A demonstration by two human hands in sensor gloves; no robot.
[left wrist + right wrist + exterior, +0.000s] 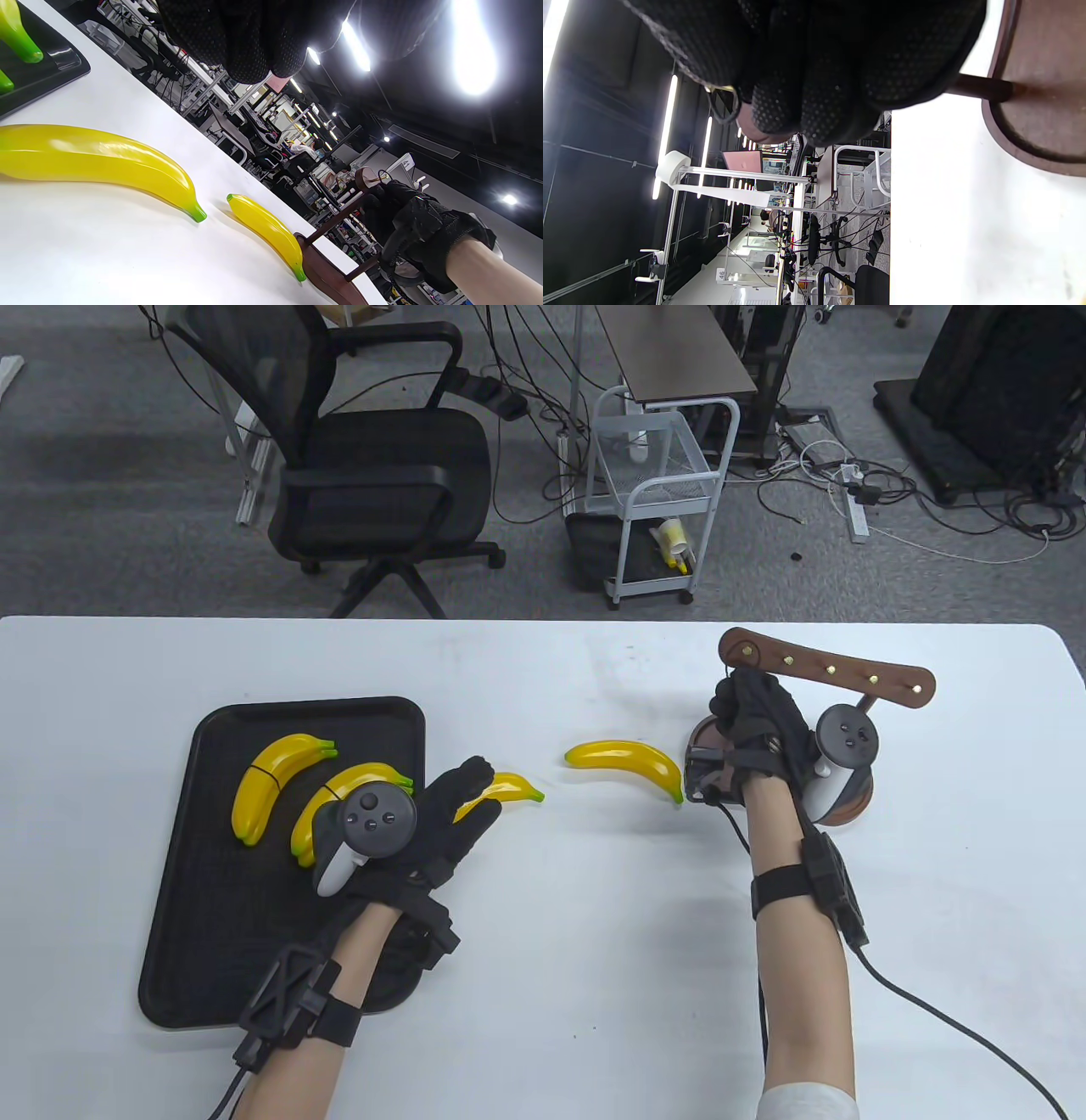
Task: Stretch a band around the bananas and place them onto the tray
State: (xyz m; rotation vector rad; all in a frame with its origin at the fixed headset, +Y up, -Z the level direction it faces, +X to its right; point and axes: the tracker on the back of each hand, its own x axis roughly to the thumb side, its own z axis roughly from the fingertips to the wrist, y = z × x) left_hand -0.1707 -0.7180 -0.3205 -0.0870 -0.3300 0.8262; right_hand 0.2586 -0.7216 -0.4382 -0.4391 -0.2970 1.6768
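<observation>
Two banded pairs of yellow bananas (271,785) (361,776) lie on the black tray (221,916) at the left. A loose banana (513,787) (106,159) lies just right of the tray, and my left hand (462,806) hovers over it with straight fingers (246,42), holding nothing. A second loose banana (632,759) (267,228) lies mid-table, its tip by the wooden peg stand (840,666). My right hand (747,704) (407,224) is curled at the left end of the stand's bar, pinching a thin black band (726,106) (383,176) there.
The stand's round wooden base (1043,127) (326,271) sits under my right hand. Beyond the table's far edge stand an office chair (382,475) and a white wire cart (653,500). White tabletop (594,950) spreads between my arms.
</observation>
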